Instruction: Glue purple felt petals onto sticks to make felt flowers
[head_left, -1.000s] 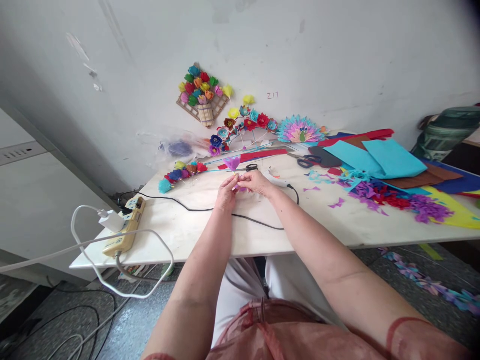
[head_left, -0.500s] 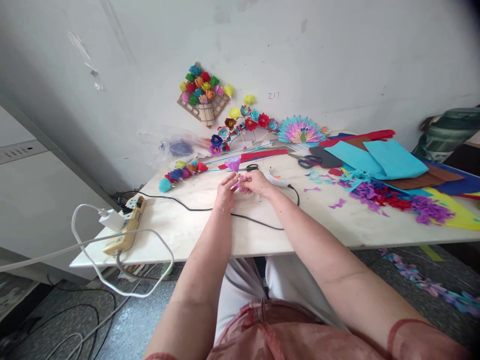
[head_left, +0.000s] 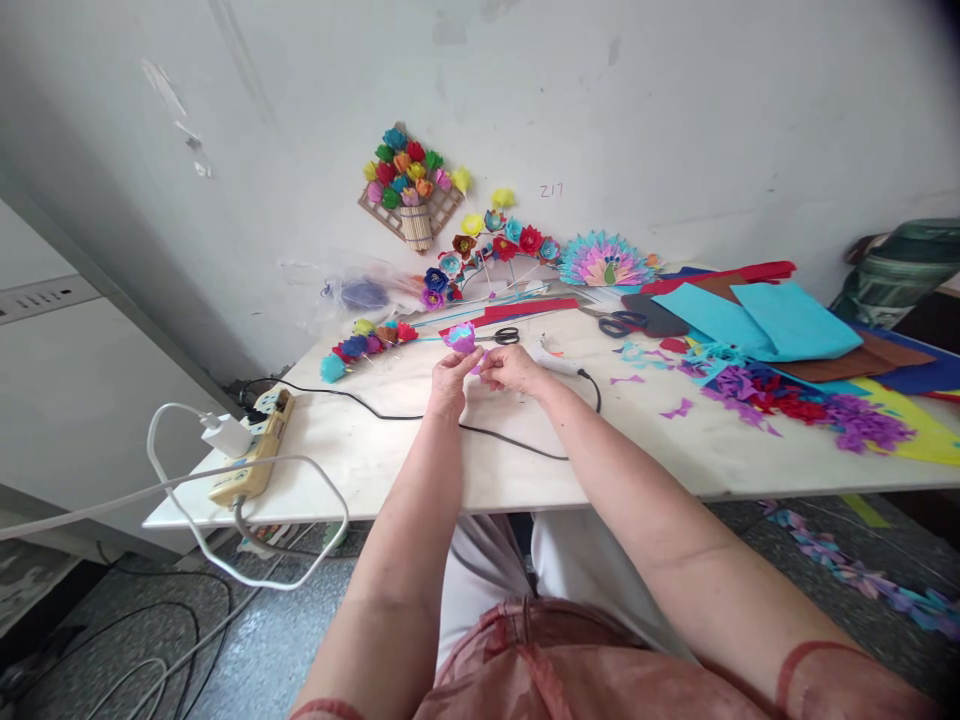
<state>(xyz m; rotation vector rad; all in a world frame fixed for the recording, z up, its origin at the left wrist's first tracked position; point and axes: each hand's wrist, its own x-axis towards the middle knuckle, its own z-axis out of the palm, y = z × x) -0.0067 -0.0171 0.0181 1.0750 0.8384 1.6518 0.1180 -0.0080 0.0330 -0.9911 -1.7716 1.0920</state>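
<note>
A purple paper flower point(head_left: 460, 338) with a light-blue centre is held above the table, tilted so its inside shows. My left hand point(head_left: 451, 381) is closed round its base. My right hand point(head_left: 510, 370) pinches a small purple paper piece point(head_left: 478, 367) close beside the flower; the fingers partly cover it. Just behind my hands lie black-handled scissors point(head_left: 506, 337). To the right of my right hand rests a white corded tool point(head_left: 555, 360), probably a glue gun. Loose purple paper bows point(head_left: 677, 409) lie farther right on the table.
A yellow power strip point(head_left: 255, 455) with cords sits at the table's left edge. Finished paper flowers point(head_left: 367, 345) lie behind on the left. Blue crepe paper sheets point(head_left: 795, 320) and a heap of cut purple pieces point(head_left: 862, 420) cover the right side. A black cable point(head_left: 517, 441) crosses the front.
The flower has turned in my left hand, tipping so its blue inside now shows, and has dropped slightly. My right hand stays close to it. The view has shifted a little.
</note>
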